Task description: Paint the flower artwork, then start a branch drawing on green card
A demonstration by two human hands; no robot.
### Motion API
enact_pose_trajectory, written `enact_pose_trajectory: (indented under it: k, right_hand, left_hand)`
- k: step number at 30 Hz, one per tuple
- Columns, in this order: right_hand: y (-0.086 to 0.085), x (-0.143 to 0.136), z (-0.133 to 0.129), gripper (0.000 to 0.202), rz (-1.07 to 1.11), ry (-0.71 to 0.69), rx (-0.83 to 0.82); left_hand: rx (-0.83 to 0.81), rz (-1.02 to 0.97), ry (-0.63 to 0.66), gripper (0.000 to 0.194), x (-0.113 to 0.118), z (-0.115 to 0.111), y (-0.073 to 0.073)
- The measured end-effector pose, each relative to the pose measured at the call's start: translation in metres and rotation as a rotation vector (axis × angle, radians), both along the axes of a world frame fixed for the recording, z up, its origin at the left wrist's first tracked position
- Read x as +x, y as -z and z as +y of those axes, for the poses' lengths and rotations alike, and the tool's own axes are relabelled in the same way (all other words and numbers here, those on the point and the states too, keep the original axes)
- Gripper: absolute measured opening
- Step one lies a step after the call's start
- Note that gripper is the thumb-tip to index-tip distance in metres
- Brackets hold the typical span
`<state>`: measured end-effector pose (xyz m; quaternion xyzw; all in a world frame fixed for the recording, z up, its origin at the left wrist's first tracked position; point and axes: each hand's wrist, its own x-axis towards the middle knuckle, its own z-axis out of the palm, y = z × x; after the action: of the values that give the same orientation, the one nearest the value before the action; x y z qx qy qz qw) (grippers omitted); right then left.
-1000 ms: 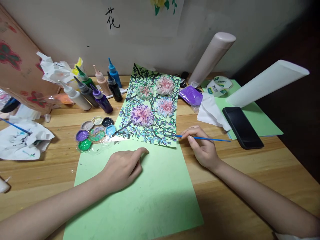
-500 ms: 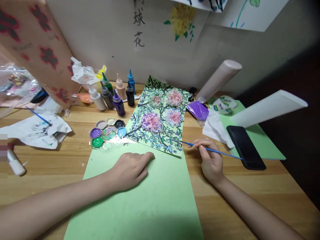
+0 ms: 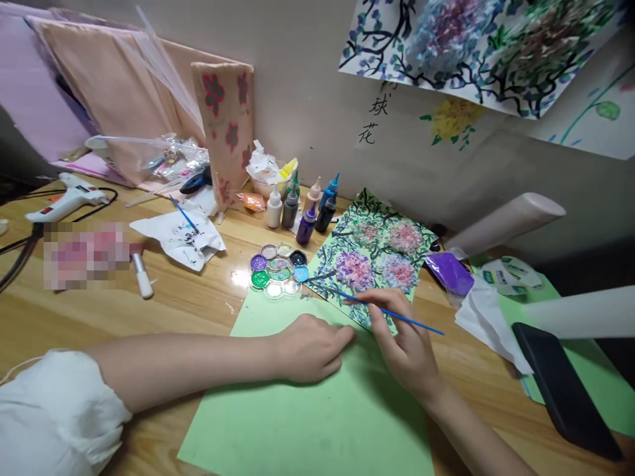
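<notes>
My right hand (image 3: 401, 344) pinches a thin blue paintbrush (image 3: 409, 320) over the lower part of a green sheet painted with flowers and dark branches (image 3: 377, 228). The brush tip points left, towards the paint palette (image 3: 278, 271). My left hand (image 3: 310, 347) rests on a larger plain green sheet (image 3: 317, 423), just below the painting's lower edge. Its fingers are curled in with the index finger partly extended, and nothing shows in it. Purple, green, black and light blue paints fill wells of the palette.
Paint bottles (image 3: 306, 225) stand behind the palette. A stained tissue with another brush (image 3: 186, 235) and a glue gun (image 3: 67, 198) lie left. On the right are a purple packet (image 3: 450, 272), crumpled white paper (image 3: 489, 324), a black phone (image 3: 565, 390) and paper rolls (image 3: 506, 225).
The view has swung to the left. My right hand has carried the brush leftwards, from the painting's right edge to over its lower part. My left hand stays below the painting.
</notes>
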<state>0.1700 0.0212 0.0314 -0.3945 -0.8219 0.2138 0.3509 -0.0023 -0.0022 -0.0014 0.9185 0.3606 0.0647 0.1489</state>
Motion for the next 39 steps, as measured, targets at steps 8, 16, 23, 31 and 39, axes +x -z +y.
enact_pose_trajectory:
  k: [8, 16, 23, 31, 39]
  right_hand:
    - [0.002, -0.032, 0.024, 0.016, -0.141, -0.048, -0.044]
    - [-0.001, -0.030, 0.023, 0.015, -0.134, -0.021, -0.059]
    - [-0.003, 0.024, 0.027, 0.017, 0.224, 0.170, -0.124]
    - [0.042, 0.093, 0.023, 0.013, 0.410, 0.322, -0.125]
    - [0.053, 0.095, 0.017, 0.015, 0.463, 0.198, -0.047]
  left_hand:
    - [0.023, -0.044, 0.011, 0.027, 0.000, -0.001, 0.006]
    - [-0.002, -0.033, 0.012, 0.028, -0.001, -0.001, 0.005]
    - [-0.041, 0.016, 0.003, 0.022, -0.002, 0.000, 0.000]
    - [-0.059, 0.033, -0.026, 0.024, 0.001, 0.002, -0.004]
    - [-0.069, 0.053, -0.024, 0.027, 0.001, 0.003, -0.001]
